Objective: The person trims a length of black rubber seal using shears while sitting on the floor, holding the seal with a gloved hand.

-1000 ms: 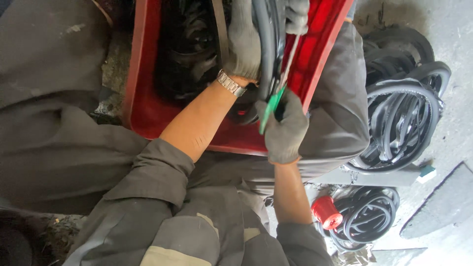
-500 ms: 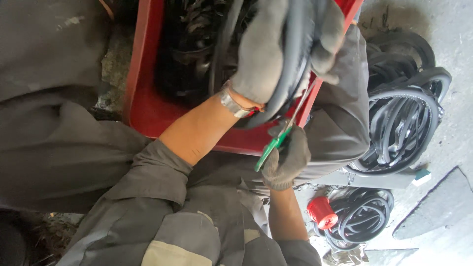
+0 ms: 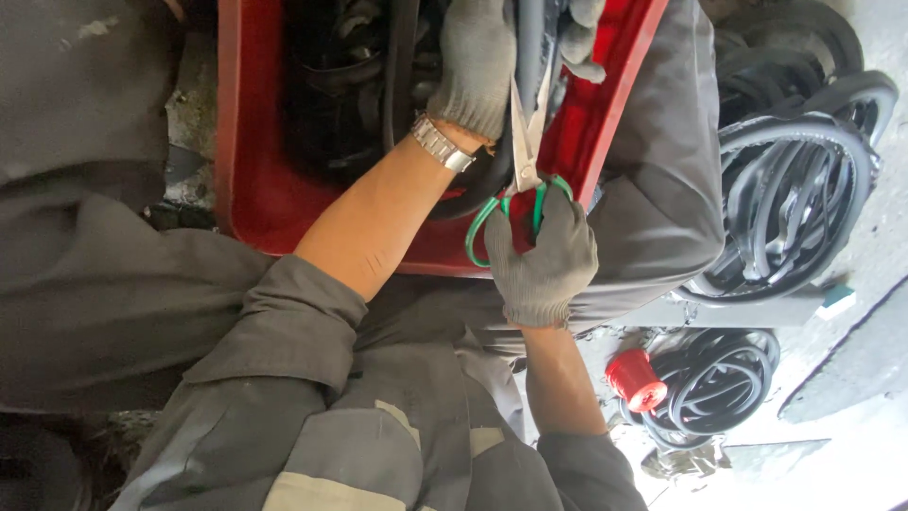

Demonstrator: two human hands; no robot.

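right hand (image 3: 541, 260): nearest you, gloved, fingers through the green loops of the scissors (image 3: 523, 161); grip closed on the handles.
scissors: long axis runs straight away from you, handles near, tips far. Blades stand slightly apart, a narrow V.
cable (image 3: 526, 47): dark, thick, lies directly beyond your right hand, along the scissors' line, between or just beside the blades. I can't tell whether steel touches it.
left hand (image 3: 478, 61): gloved, farther out, grip wrapped around the cable bundle just left of the blades, wristwatch (image 3: 441, 144) below it.
nearer hand: your left is already on the cable; your right reaches it only through the blades.
crate (image 3: 248, 142): red, behind both hands, with more dark hoses inside.
far right: coiled black cables (image 3: 794, 189) on the floor, well apart.
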